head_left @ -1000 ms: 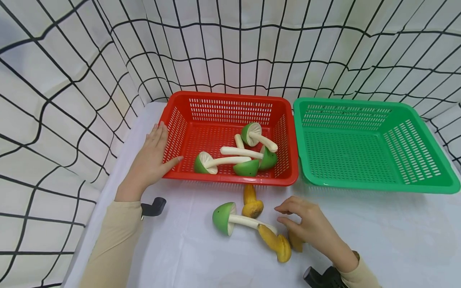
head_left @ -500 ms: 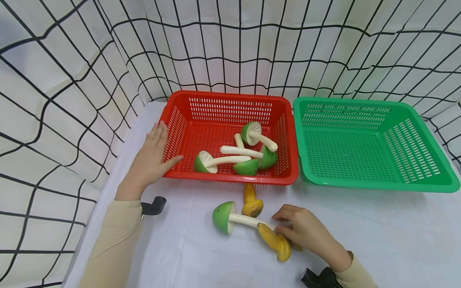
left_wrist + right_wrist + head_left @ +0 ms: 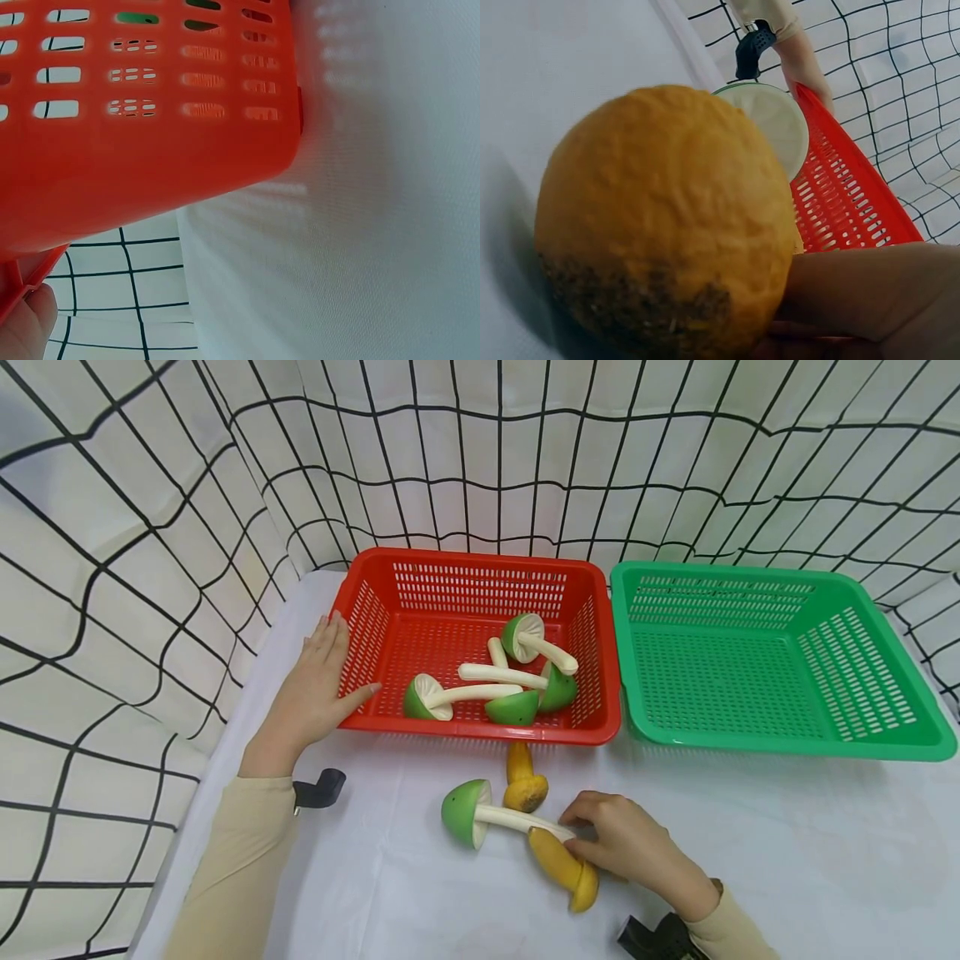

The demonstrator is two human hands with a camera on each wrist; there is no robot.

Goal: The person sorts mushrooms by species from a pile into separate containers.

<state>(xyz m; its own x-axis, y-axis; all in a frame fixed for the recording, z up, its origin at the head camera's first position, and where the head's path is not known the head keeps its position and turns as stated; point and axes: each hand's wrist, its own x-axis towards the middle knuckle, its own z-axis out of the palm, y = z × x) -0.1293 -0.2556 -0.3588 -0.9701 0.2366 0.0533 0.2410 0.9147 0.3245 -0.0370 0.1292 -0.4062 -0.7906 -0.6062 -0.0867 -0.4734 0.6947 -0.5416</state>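
Observation:
My left hand [image 3: 311, 693] rests on the left rim of the red basket [image 3: 480, 732], fingers straight along it and the thumb over the front corner. In the left wrist view, a fingertip [image 3: 43, 304] touches the basket's rim. My right hand [image 3: 626, 843] pinches the white stem end of a green-capped mushroom [image 3: 467, 814] lying on the table. A yellow mushroom [image 3: 558, 860] lies against the thumb. Close to the right wrist camera, a brownish-yellow mushroom cap [image 3: 667, 217] hides the fingertips. Another yellow mushroom [image 3: 525, 789] lies by the basket's front.
Several green-capped mushrooms [image 3: 513, 708] lie inside the red basket. To its right stands a green basket [image 3: 787, 745]. Black netting [image 3: 498, 489] over white cloth encloses the back and left side of the white-covered table [image 3: 390, 877].
My right hand has moved left and down, closing its fingers around the stem end. The nearby yellow mushroom has shifted slightly left. My left hand has stayed on the red basket.

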